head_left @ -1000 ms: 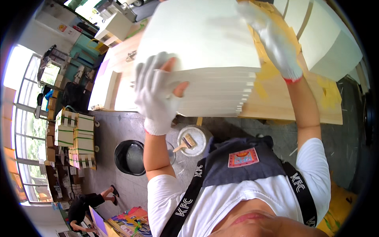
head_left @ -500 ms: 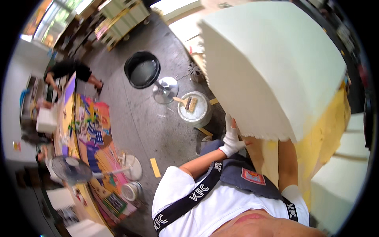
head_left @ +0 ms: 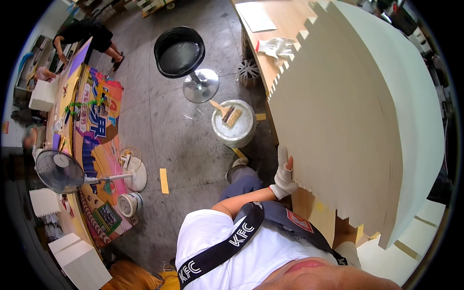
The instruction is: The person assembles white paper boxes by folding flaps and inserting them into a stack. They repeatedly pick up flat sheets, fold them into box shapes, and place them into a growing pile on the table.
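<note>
A large thick stack of white sheets (head_left: 338, 121), its edges stepped like teeth, stands tilted before me on the right. My left hand (head_left: 284, 179), in a white glove with a bare fingertip showing, grips the stack's lower left edge. Behind the lower end of the stack runs my right forearm (head_left: 344, 232); the right hand itself is hidden by the sheets. On the wooden table (head_left: 263, 53) beyond the stack lies a white glove (head_left: 278, 48) with a red cuff, near a flat white sheet (head_left: 255, 17).
A lidded bucket (head_left: 234, 137) with a wide brush (head_left: 228, 115) on top stands left of the table, near a black stool (head_left: 179, 53). Further left are a pedestal fan (head_left: 60, 169), a small bucket (head_left: 129, 204) and a long workbench with a person (head_left: 89, 36) bending over it.
The stack has tipped, so its broad greyish side faces me more and its lower end hides my right hand and more of the forearm. My left hand stays on its edge. The view has shifted.
</note>
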Motion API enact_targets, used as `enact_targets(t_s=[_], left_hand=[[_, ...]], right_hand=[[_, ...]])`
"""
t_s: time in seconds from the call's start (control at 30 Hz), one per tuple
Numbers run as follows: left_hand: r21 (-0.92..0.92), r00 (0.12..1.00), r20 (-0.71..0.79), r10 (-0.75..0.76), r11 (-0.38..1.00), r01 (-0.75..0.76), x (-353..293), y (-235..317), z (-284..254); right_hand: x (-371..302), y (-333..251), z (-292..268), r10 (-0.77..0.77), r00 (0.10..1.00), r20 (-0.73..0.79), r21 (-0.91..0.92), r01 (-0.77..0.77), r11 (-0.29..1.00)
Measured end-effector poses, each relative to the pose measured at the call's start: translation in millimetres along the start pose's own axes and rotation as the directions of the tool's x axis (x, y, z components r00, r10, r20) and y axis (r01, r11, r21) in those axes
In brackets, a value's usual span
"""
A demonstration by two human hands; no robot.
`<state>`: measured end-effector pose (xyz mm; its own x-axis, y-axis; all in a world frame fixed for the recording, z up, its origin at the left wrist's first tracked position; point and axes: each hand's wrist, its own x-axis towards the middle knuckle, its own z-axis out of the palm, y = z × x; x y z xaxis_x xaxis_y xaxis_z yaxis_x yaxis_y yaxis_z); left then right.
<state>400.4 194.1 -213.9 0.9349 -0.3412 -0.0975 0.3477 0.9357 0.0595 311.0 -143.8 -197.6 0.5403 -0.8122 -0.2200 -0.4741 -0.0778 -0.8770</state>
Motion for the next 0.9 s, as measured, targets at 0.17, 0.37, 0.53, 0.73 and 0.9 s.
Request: enact_targets(t_s=[0.17,0.37,0.53,0.73,0.9], left_hand=[[0.094,0.999,0.008,0.038,0.995,-0.038,43.3,41.9,17.0],[0.840,0.772,0.531,0.349,-0.099,-0.533,103.4,99.3,10.0],[0.842,0.778,0.538,0.324,-0.174,-0.510,163.4,130.1,-2.1],[0.801,0.806,0.544,0.233,-0.431,-0.415,122.4,159.7,31.7],[0.634,0.687,0.686,-0.240,-0.266,-0.726,57.2,131.7,4.1]], right_hand=[[14.4,-61.9,110.8,-0.241,0.951,0.193,-0.087,0.261,0.961],[35.2,-141.2,264.0,-0.449,0.830,0.333,-0.093,0.502,0.860],[48.2,-169.5,325.2,-0.488,0.817,0.308,-0.177,0.553,0.814],[22.5,-155.9,324.2,-0.516,0.835,0.189,-0.103,0.540,0.836],[-42.3,-146.6,230.3,-0.356,0.934,-0.037,0.235,0.354,0.905]])
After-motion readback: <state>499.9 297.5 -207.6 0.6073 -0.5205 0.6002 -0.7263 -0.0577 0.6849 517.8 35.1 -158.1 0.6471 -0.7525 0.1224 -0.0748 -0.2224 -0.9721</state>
